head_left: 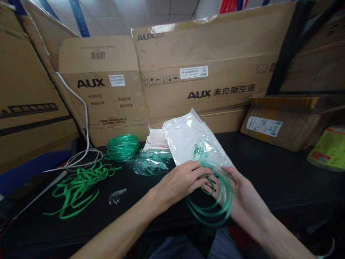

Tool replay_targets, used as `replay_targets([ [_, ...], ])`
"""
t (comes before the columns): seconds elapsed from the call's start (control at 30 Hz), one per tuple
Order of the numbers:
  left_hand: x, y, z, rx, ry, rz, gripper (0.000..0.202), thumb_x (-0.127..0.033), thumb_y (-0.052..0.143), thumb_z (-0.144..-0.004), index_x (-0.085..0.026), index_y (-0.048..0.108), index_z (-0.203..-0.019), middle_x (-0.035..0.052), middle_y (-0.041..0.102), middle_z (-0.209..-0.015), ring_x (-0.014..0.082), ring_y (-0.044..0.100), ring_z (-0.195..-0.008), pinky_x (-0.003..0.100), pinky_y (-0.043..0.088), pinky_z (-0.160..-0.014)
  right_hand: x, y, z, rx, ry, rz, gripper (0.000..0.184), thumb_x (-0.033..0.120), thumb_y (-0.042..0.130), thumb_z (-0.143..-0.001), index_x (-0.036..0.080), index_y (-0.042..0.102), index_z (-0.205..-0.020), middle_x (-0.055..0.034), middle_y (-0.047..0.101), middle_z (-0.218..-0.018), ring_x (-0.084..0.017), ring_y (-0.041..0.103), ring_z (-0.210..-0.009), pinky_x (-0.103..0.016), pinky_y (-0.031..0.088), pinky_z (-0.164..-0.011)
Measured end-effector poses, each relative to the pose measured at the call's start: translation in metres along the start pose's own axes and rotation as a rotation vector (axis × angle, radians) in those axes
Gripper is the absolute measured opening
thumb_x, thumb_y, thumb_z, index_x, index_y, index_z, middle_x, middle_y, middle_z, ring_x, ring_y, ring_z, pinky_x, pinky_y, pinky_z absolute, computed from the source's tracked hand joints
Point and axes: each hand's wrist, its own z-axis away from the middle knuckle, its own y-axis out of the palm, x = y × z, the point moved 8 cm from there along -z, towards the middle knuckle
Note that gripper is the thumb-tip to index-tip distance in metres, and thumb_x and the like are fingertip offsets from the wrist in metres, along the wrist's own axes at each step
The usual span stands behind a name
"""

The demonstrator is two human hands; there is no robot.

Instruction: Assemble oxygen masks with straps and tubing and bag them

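Note:
A loose coil of clear green tubing (198, 216) hangs between my hands in front of the white plastic bag. My left hand (180, 180) has its fingers closed on the upper part of the coil, close to the bag. From the right, my right hand (239, 190) holds the same coil, thumb on the near side and fingers partly behind the loops. A thin green strap loop shows between the fingers. Beyond the hands lies the white plastic bag (183, 136), glossy and transparent on top, with a green-tinted clear piece (201, 149) near its lower end.
On the black table (269, 172) lie another green tubing coil (123, 146), several clear green-tinted masks (149, 163), green elastic straps (78, 185) and small metal strips (118, 196). A white cable (86, 118) runs at left. Cardboard boxes (167, 100) wall the back; a small carton (275, 126) sits right.

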Motion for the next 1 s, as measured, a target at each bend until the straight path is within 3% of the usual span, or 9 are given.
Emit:
replay_targets([
  [0.13,0.003,0.001,-0.001,0.011,-0.071,-0.028,0.023,-0.023,0.058,-0.1,-0.014,0.062,-0.121,0.0067,0.069,-0.104,0.0191,0.068,-0.097,0.029,0.056,-0.091,-0.002,0.003,0.009,0.075,0.07,-0.047,0.036,0.017,0.041,-0.098,0.014,0.076,-0.094,-0.0099,0.079,-0.092,-0.023,0.077,-0.091,-0.041,0.06,-0.095],
  [0.3,0.004,0.004,-0.003,-0.01,-0.087,-0.047,0.026,-0.026,0.062,-0.098,-0.014,0.062,-0.121,0.0067,0.069,-0.103,0.0204,0.069,-0.098,0.031,0.057,-0.092,-0.004,-0.003,0.009,0.138,0.027,0.016,0.025,0.013,0.053,-0.094,0.014,0.077,-0.099,-0.0085,0.08,-0.102,-0.02,0.076,-0.098,-0.036,0.056,-0.102],
  [0.37,0.006,0.004,-0.004,-0.019,-0.107,-0.055,0.024,-0.027,0.06,-0.099,-0.014,0.064,-0.119,0.006,0.069,-0.1,0.0199,0.069,-0.096,0.03,0.057,-0.09,-0.007,-0.013,0.01,0.113,0.018,0.025,0.023,0.023,0.057,-0.095,0.014,0.077,-0.103,-0.0105,0.08,-0.106,-0.022,0.075,-0.101,-0.034,0.057,-0.1],
  [0.43,0.008,0.003,-0.005,-0.038,-0.124,-0.055,0.021,-0.025,0.057,-0.101,-0.015,0.065,-0.116,0.0056,0.068,-0.099,0.0186,0.069,-0.093,0.029,0.057,-0.089,-0.011,-0.022,0.015,0.103,0.031,0.001,0.035,0.038,0.061,-0.093,0.013,0.076,-0.112,-0.0137,0.077,-0.115,-0.026,0.073,-0.11,-0.036,0.058,-0.099],
  [0.53,0.009,0.001,-0.005,-0.07,-0.132,-0.057,0.02,-0.023,0.054,-0.102,-0.014,0.067,-0.115,0.0054,0.067,-0.099,0.0172,0.069,-0.088,0.028,0.057,-0.087,-0.018,-0.032,0.028,0.114,0.108,-0.037,0.055,0.054,0.061,-0.089,0.011,0.074,-0.121,-0.018,0.072,-0.128,-0.034,0.066,-0.123,-0.044,0.055,-0.103],
  [0.6,0.009,0.001,-0.004,-0.085,-0.128,-0.075,0.02,-0.022,0.054,-0.102,-0.014,0.067,-0.114,0.0051,0.067,-0.097,0.0171,0.069,-0.086,0.028,0.058,-0.085,-0.02,-0.036,0.037,0.131,0.148,-0.039,0.058,0.057,0.06,-0.088,0.012,0.074,-0.122,-0.0184,0.069,-0.133,-0.037,0.061,-0.129,-0.05,0.051,-0.107],
  [0.67,0.008,0.001,-0.004,-0.09,-0.121,-0.089,0.019,-0.021,0.054,-0.101,-0.014,0.068,-0.113,0.0045,0.066,-0.094,0.017,0.069,-0.084,0.028,0.059,-0.082,-0.019,-0.039,0.043,0.134,0.147,-0.016,0.052,0.054,0.063,-0.088,0.014,0.076,-0.119,-0.017,0.067,-0.136,-0.038,0.058,-0.132,-0.053,0.049,-0.109],
  [0.8,0.004,0.001,-0.003,-0.085,-0.095,-0.101,0.021,-0.023,0.053,-0.102,-0.015,0.069,-0.112,0.0041,0.066,-0.092,0.0165,0.068,-0.084,0.027,0.058,-0.081,-0.015,-0.042,0.046,0.06,0.078,0.104,0.03,0.032,0.076,-0.085,0.019,0.079,-0.112,-0.0135,0.069,-0.135,-0.034,0.061,-0.13,-0.048,0.054,-0.106],
  [1.0,-0.005,0.001,-0.003,-0.066,-0.018,-0.1,0.025,-0.026,0.05,-0.104,-0.015,0.07,-0.115,0.0048,0.067,-0.094,0.0159,0.067,-0.086,0.025,0.058,-0.081,-0.006,-0.025,0.04,-0.003,-0.082,0.216,0.039,0.02,0.089,-0.071,0.017,0.078,-0.109,-0.0128,0.075,-0.124,-0.029,0.072,-0.114,-0.029,0.063,-0.09],
])
